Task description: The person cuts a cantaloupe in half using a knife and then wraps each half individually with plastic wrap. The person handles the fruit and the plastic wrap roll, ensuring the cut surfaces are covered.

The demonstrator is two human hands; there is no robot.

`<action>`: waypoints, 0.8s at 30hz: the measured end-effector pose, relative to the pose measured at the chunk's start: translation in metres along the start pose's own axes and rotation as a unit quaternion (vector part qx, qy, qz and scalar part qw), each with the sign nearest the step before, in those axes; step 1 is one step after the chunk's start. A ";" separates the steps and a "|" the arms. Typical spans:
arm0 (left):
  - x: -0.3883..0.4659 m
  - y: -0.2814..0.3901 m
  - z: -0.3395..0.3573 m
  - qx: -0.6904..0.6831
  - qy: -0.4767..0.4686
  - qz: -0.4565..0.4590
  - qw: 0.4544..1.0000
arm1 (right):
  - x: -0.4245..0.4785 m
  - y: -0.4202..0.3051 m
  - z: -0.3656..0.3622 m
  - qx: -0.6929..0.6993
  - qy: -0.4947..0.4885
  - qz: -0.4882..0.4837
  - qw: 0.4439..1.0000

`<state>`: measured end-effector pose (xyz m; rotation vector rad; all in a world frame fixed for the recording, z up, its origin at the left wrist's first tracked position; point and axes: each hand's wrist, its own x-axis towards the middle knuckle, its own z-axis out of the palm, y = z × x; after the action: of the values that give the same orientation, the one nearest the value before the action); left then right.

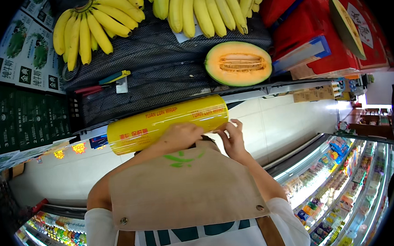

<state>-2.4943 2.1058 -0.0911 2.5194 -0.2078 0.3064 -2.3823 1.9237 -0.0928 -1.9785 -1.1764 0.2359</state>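
A large yellow roll of plastic wrap (170,119) lies across the front of my body, beside the edge of a display covered in dark mesh. My left hand (184,135) rests against its near side, fingers bent; what lies under the fingertips is hidden. At the roll's right end my right hand (231,134) is raised, fingers curled, thumb and a fingertip near the roll's edge. Whether it pinches the film cannot be seen. Half a cantaloupe (239,63), cut face up, sits on the mesh beyond the roll.
Banana bunches (93,26) (209,10) lie at the back. A knife with a teal and yellow handle (114,78) and a red-handled tool (90,90) lie on the mesh. Another melon half (347,25) rests on red boxes (319,26). Milk cartons (26,51) stand left; refrigerated shelves (340,185) stand right.
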 end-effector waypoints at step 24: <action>-0.030 0.009 0.033 -0.607 0.367 -0.464 0.530 | 0.004 0.077 -0.148 0.293 0.021 0.230 0.928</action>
<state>-2.5191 2.0822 -0.1202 0.6779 0.9300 0.4787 -2.2524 1.8277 -0.0497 -1.6699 -0.5024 0.6949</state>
